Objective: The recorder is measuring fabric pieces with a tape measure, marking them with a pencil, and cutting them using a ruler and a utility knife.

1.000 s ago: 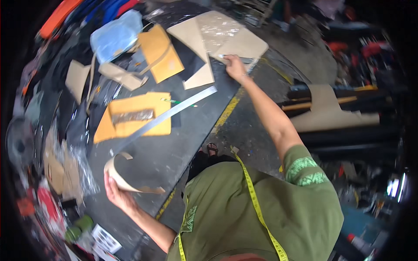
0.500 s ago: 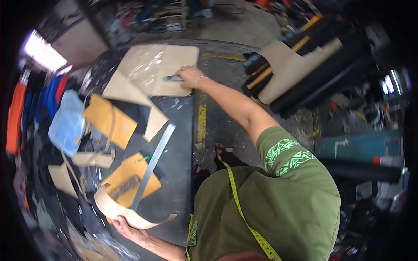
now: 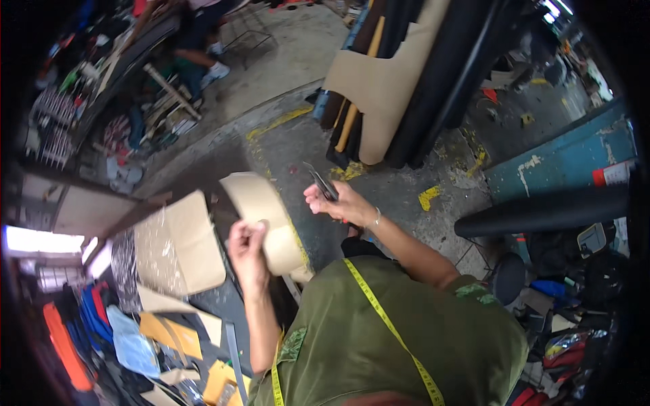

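Observation:
My left hand (image 3: 248, 256) pinches a curved strip of tan sheet material (image 3: 261, 193) between thumb and fingers and holds it up off the table. Beside it, over the floor, my right hand (image 3: 338, 203) is closed around a dark utility knife (image 3: 325, 185). The knife's thin tip points up and to the left, apart from the strip. On the table to the left lies a larger tan sheet (image 3: 193, 240), partly under clear plastic. A yellow measuring tape (image 3: 379, 308) hangs down over my green shirt.
A steel ruler (image 3: 235, 352), yellow-orange pieces (image 3: 169, 330) and a light blue bundle (image 3: 132, 342) lie on the table (image 3: 230, 304). Dark material rolls (image 3: 433, 88) with a tan sheet stand ahead. A person's leg (image 3: 196, 57) shows at far left. Bags and scraps fill the right.
My view has turned to the right. The left hand has lifted the curved strip off the table. My right hand, holding the knife, has left the large tan sheet and come in closer.

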The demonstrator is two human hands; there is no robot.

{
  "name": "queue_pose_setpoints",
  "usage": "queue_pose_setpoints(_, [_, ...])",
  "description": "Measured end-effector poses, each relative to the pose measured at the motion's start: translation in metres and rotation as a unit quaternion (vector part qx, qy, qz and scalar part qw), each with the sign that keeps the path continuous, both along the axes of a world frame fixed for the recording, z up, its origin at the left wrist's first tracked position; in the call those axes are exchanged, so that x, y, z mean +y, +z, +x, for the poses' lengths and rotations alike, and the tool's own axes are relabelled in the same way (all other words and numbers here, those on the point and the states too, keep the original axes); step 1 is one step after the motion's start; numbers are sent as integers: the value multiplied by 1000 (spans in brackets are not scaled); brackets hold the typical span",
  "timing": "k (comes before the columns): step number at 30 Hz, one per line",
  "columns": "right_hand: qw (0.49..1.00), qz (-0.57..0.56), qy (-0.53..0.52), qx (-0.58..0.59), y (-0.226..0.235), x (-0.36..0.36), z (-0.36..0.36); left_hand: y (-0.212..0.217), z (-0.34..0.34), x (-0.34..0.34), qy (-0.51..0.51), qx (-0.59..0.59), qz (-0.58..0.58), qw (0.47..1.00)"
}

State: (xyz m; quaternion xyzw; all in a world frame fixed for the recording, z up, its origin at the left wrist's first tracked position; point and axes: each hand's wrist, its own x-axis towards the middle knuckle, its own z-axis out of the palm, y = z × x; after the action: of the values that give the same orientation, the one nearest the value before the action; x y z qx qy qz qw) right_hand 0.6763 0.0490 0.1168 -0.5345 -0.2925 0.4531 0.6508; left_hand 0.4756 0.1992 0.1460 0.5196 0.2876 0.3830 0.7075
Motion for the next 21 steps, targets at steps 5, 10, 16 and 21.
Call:
queue_pose_setpoints(5, [968,-53,-190,-156,-8,-44,90,-20,211,-30,-206,57,0,977])
queue_pose_setpoints(10, [891,-131,-404,-161,-33,-76,166,-60,342,-27,-410,107,58,904])
queue_pose_setpoints(16, [755,-268,-585,-126,-75,-118,230,-131,560,56,-482,108,133,859])
queue_pose_setpoints(21, [641,-345,-685,17,-84,-117,232,-213,765,112,-513,178,246,803])
